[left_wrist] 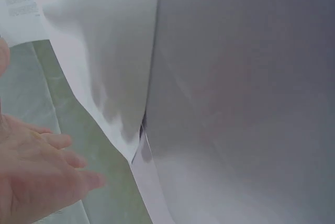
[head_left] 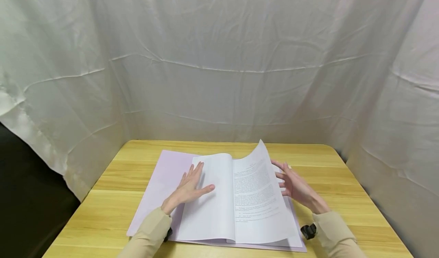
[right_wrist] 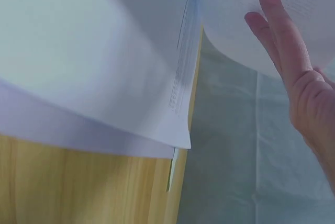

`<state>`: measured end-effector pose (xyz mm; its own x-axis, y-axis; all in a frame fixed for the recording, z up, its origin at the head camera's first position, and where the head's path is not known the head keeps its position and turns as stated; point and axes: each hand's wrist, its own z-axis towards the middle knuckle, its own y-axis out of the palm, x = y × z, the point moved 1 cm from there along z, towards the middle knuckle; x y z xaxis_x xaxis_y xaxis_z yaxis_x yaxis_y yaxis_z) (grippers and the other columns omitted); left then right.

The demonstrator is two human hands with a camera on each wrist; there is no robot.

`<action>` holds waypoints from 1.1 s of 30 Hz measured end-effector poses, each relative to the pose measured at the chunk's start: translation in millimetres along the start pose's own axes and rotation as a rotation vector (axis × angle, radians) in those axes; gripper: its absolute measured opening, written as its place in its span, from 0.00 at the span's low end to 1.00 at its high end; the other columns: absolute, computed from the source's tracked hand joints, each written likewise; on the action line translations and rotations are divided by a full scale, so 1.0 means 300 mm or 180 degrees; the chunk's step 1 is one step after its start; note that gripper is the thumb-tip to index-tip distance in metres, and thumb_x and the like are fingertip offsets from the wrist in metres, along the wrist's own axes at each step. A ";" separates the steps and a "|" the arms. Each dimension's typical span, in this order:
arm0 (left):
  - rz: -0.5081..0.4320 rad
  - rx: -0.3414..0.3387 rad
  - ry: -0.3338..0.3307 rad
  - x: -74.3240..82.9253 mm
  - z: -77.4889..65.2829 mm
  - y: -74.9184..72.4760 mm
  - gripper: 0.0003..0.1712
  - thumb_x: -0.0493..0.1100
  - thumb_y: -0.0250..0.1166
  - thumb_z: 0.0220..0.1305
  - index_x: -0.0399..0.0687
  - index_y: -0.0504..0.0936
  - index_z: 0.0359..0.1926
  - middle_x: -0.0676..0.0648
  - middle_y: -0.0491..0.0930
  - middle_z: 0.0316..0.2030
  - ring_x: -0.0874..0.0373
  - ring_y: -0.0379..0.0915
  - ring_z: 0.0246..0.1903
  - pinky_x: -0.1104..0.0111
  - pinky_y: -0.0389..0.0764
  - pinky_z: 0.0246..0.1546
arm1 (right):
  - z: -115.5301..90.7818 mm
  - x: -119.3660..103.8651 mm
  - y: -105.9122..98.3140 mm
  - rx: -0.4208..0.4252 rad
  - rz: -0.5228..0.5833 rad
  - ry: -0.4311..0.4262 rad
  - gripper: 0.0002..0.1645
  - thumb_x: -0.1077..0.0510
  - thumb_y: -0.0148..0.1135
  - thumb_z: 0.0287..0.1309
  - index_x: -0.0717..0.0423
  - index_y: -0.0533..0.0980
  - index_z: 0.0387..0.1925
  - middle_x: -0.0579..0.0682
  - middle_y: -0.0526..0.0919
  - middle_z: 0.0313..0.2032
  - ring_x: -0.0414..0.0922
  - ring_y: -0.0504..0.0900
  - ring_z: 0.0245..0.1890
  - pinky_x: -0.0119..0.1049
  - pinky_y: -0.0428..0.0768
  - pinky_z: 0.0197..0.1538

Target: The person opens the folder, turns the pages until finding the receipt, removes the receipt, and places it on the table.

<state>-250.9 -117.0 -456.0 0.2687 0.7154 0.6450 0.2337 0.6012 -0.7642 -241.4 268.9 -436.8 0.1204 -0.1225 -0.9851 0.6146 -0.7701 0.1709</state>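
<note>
A lilac folder [head_left: 151, 197] lies opened out on the wooden table, with a stack of white sheets inside. Over the blank left-hand page [head_left: 209, 223] my left hand [head_left: 188, 189] is spread, its fingers extended and thumb apart. The printed page [head_left: 255, 197] on the right is lifted, curving upward along its outer edge. Beside that raised edge is my right hand [head_left: 297, 185], fingers extended, with fingertips right at the paper. The right wrist view also shows the right hand [right_wrist: 309, 85] with straightened fingers overlapping a printed sheet [right_wrist: 246, 35].
The yellowish wooden table [head_left: 113, 208] extends around the folder on all sides. Pale grey curtain [head_left: 233, 90] hangs behind the table and along both sides. A small pale tab [head_left: 289, 167] shows near my right fingers. Black watch-like bands sit at both wrists.
</note>
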 end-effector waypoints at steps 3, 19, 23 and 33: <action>-0.0057 -0.0008 0.0017 0.008 -0.002 0.002 0.57 0.61 0.64 0.65 0.38 0.44 0.80 0.38 0.42 0.81 0.36 0.31 0.80 0.36 0.35 0.77 | 0.005 -0.003 0.018 -0.0036 -0.0032 0.0044 0.37 0.42 0.17 0.80 0.53 0.32 0.80 0.45 0.75 0.68 0.51 0.85 0.57 0.42 0.88 0.50; -0.0420 -0.0134 0.0182 0.067 -0.002 0.014 0.57 0.63 0.62 0.67 0.40 0.42 0.80 0.38 0.42 0.81 0.36 0.29 0.80 0.36 0.36 0.78 | 0.039 -0.002 0.105 0.0089 -0.0349 0.0271 0.36 0.40 0.19 0.79 0.45 0.34 0.81 0.70 0.45 0.78 0.54 0.82 0.61 0.44 0.88 0.51; -0.0525 -0.0216 0.0176 0.088 0.000 0.019 0.58 0.65 0.61 0.66 0.43 0.40 0.81 0.38 0.41 0.81 0.37 0.28 0.80 0.38 0.34 0.78 | 0.048 -0.009 0.125 0.0103 -0.0370 0.0293 0.36 0.40 0.20 0.79 0.45 0.34 0.81 0.71 0.46 0.77 0.51 0.84 0.59 0.42 0.88 0.51; -0.0849 -0.0368 0.0237 0.119 -0.001 0.034 0.61 0.68 0.59 0.67 0.44 0.34 0.81 0.40 0.37 0.82 0.39 0.29 0.81 0.40 0.33 0.79 | 0.071 -0.016 0.162 0.0090 -0.0435 0.0291 0.37 0.39 0.23 0.79 0.46 0.36 0.81 0.68 0.45 0.78 0.60 0.77 0.66 0.43 0.86 0.54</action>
<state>-238.8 -85.4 -440.7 0.2504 0.5070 0.8248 0.4089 0.7168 -0.5648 -228.8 218.7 -424.0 0.1083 0.0411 -0.9933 0.6081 -0.7931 0.0335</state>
